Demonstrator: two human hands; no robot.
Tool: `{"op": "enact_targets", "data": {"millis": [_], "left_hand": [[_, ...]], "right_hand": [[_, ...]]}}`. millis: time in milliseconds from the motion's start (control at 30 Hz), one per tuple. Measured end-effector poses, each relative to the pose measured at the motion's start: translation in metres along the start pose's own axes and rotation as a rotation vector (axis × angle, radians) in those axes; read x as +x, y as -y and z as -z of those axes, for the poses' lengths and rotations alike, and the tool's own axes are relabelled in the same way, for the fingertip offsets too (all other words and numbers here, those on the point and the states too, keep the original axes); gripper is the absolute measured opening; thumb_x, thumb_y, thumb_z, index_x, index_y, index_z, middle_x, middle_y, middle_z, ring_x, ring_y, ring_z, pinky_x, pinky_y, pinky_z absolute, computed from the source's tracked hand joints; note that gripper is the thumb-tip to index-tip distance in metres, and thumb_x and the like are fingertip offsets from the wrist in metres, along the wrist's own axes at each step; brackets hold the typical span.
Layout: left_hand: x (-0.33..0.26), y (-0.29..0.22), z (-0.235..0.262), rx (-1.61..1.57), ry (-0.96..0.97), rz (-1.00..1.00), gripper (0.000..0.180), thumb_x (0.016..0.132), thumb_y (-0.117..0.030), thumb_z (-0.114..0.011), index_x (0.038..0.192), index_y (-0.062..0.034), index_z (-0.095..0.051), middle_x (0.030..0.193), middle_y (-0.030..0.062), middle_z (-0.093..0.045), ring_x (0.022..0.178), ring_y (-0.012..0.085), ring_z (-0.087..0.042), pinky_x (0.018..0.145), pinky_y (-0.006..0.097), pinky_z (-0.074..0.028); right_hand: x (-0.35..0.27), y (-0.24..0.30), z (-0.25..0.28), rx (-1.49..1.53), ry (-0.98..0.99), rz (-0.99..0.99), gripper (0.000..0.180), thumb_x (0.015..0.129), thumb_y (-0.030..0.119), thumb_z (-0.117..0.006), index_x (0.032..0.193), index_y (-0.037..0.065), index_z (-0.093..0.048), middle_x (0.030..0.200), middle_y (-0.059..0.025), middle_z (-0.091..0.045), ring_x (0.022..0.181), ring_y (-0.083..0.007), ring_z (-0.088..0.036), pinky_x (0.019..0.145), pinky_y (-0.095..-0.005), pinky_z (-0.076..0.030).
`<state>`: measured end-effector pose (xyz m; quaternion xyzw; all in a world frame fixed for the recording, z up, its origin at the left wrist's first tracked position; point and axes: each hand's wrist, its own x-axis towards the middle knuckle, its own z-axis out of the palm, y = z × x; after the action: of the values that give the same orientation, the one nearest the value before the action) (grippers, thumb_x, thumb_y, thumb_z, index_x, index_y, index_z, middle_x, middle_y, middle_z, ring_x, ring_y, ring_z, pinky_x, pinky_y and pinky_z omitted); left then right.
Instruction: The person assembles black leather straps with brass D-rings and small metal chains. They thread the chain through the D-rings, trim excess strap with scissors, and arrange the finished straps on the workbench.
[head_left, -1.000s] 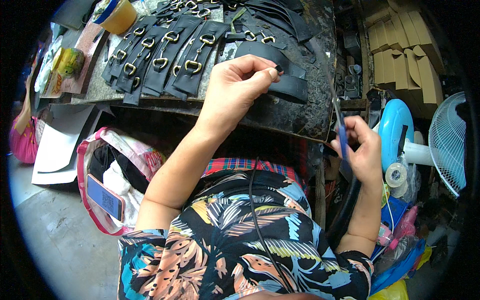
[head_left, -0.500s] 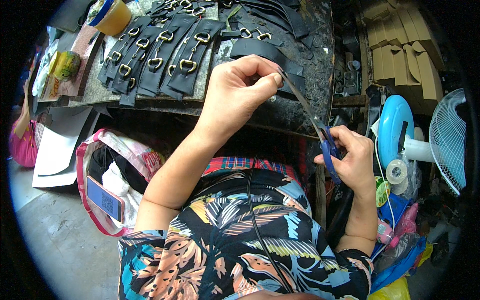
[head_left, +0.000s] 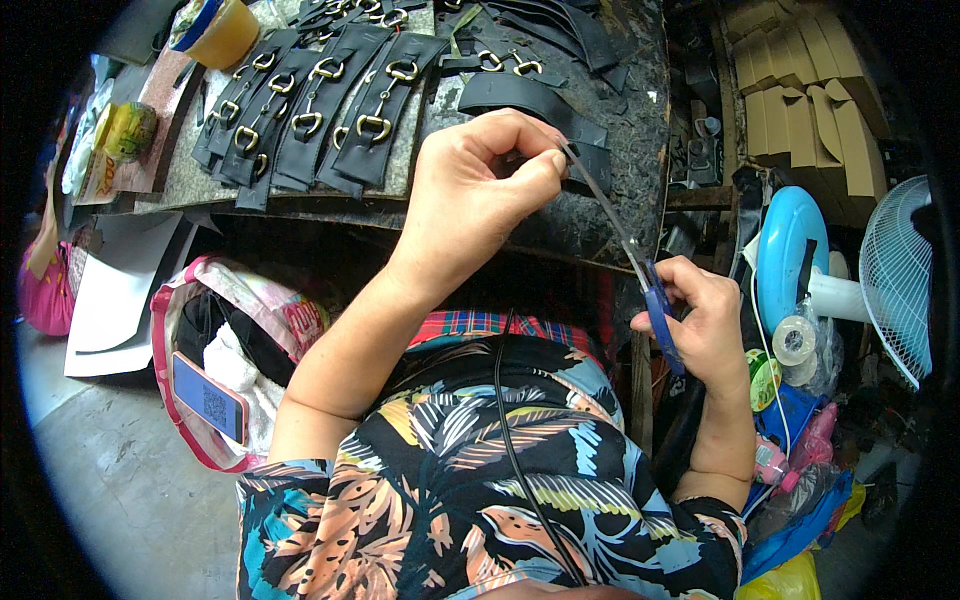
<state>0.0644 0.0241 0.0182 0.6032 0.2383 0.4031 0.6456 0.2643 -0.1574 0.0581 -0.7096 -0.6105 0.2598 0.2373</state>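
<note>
My right hand (head_left: 708, 322) grips a pair of scissors (head_left: 614, 218) by their blue handles. The blades look closed or nearly so and point up and left, their tips right at the fingertips of my left hand (head_left: 475, 195). Thumb and forefinger of that left hand are pinched together; whatever is between them is too small to make out. Just beyond, partly hidden by the left hand, a wide black strip (head_left: 520, 98) lies on the dark worktable (head_left: 635, 130). Black straps (head_left: 352, 160) with gold-coloured horsebit links are lined up to its left.
A tub with amber contents (head_left: 228, 35) stands at the far left. Cardboard boxes (head_left: 800, 130), a blue-and-white fan (head_left: 790, 250) and plastic bags (head_left: 790, 540) crowd the right side. Beside my left arm sits a pink-edged bag (head_left: 160, 350) with a phone (head_left: 210, 398) on top.
The scissors have turned slightly in my right hand, and their handles look closer together. My right hand has shifted a little left and down; the left has barely moved, still pinched.
</note>
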Motion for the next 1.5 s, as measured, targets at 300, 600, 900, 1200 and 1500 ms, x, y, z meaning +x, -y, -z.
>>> {"op": "enact_targets", "data": {"millis": [300,600,900,1200,1500], "left_hand": [[-0.002,-0.003,0.002,0.049,-0.017,0.051,0.01,0.091,-0.006,-0.069,0.091,0.0039,-0.072,0.096,0.005,-0.072,0.08,0.0065,-0.061,0.072,0.023,-0.049],[-0.01,0.004,0.006,0.047,0.084,-0.006,0.018,0.093,0.004,-0.062,0.11,0.0009,-0.066,0.11,0.0068,-0.067,0.101,0.0107,-0.064,0.089,0.025,-0.05],[-0.02,0.006,-0.002,0.225,0.115,-0.034,0.047,0.087,0.011,-0.063,0.128,-0.0032,-0.046,0.114,0.0087,-0.061,0.112,0.0176,-0.064,0.1,0.03,-0.049],[-0.037,-0.002,0.001,0.727,0.296,-0.289,0.041,0.084,0.001,-0.077,0.119,-0.0017,-0.054,0.096,0.0138,-0.065,0.091,0.0297,-0.07,0.081,0.037,-0.056],[-0.036,0.013,-0.019,0.344,0.037,-0.127,0.02,0.095,0.005,-0.064,0.113,0.0004,-0.057,0.098,0.01,-0.062,0.091,0.0143,-0.062,0.083,0.029,-0.052]], "right_hand": [[0.01,-0.007,-0.01,0.035,-0.08,0.121,0.028,0.08,0.016,-0.084,0.086,-0.001,-0.063,0.065,-0.0026,-0.056,0.059,-0.0096,-0.057,0.054,-0.0259,-0.042],[0.101,-0.025,0.007,-0.518,-0.411,-0.209,0.037,0.082,0.046,-0.081,0.091,0.012,-0.073,0.069,-0.0091,-0.07,0.066,-0.031,-0.07,0.063,-0.0426,-0.053],[0.096,0.0,0.002,-0.447,-0.476,0.179,0.034,0.087,0.039,-0.078,0.102,0.008,-0.075,0.096,-0.0135,-0.071,0.091,-0.0315,-0.07,0.078,-0.0416,-0.055],[0.051,0.035,-0.009,0.062,-0.312,0.193,0.009,0.087,0.007,-0.076,0.089,0.001,-0.069,0.082,-0.01,-0.066,0.072,-0.0246,-0.066,0.064,-0.0358,-0.05],[0.056,0.023,-0.05,0.113,-0.169,0.256,0.026,0.084,0.011,-0.082,0.102,-0.003,-0.071,0.089,-0.0094,-0.067,0.072,-0.0185,-0.064,0.065,-0.0274,-0.049]]}}
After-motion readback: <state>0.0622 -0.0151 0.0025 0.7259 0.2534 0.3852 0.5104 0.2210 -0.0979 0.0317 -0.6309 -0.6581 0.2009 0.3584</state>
